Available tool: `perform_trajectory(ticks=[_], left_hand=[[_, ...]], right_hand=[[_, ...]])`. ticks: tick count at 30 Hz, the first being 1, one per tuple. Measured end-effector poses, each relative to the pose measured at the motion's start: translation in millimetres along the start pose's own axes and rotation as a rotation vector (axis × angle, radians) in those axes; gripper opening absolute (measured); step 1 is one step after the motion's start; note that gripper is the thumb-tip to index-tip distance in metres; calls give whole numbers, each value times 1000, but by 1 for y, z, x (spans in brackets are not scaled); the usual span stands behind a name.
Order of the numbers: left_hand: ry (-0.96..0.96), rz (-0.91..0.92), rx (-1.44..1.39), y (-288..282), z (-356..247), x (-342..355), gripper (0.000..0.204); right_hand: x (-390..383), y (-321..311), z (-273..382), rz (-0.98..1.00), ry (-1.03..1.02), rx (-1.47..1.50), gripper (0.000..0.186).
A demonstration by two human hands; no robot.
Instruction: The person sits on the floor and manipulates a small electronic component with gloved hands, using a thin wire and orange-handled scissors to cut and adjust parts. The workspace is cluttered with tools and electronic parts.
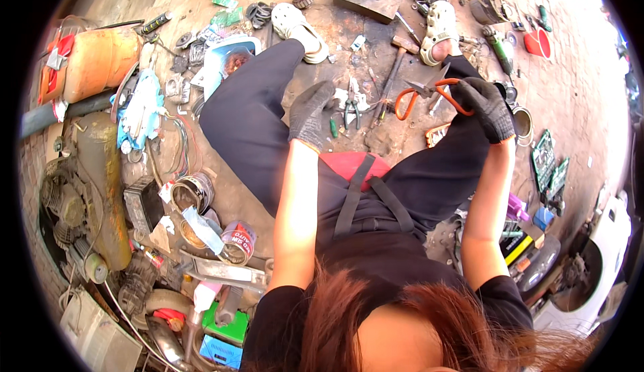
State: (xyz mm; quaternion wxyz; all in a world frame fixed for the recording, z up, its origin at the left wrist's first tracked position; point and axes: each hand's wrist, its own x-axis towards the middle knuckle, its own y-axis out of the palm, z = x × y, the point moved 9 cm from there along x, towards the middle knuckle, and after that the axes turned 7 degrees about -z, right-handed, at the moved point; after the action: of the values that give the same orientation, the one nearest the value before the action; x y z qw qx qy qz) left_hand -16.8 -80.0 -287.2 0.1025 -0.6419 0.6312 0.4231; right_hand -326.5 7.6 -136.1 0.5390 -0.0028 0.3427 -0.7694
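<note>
Head view: her gloved right hand [486,107] is gripping orange-handled scissors [429,93]; her left hand [310,112] is hanging loose, empty. Blades pointing toward it could nick it.

A hammer [396,63] is lying on the dirt floor [590,103] between the feet, near small pliers [351,112]. An orange canister [97,60] is sitting at far left, tin cans [191,192] are resting below it, green circuit boards [549,161] are lying at right, and a red cup [538,43] is standing beyond.

Dark grey knit gloves, black clothes
</note>
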Motion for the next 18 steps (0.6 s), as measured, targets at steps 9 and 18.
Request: perform_trajectory(ticks=[9,18], left_hand=[[231,272,1165,59,-31,-60,23],[-72,233,-120,69,-35,-65,20]], right_hand=[[-53,-84,2,-311,15,234,38],[-104,-72,1,-343,-111,759,38]])
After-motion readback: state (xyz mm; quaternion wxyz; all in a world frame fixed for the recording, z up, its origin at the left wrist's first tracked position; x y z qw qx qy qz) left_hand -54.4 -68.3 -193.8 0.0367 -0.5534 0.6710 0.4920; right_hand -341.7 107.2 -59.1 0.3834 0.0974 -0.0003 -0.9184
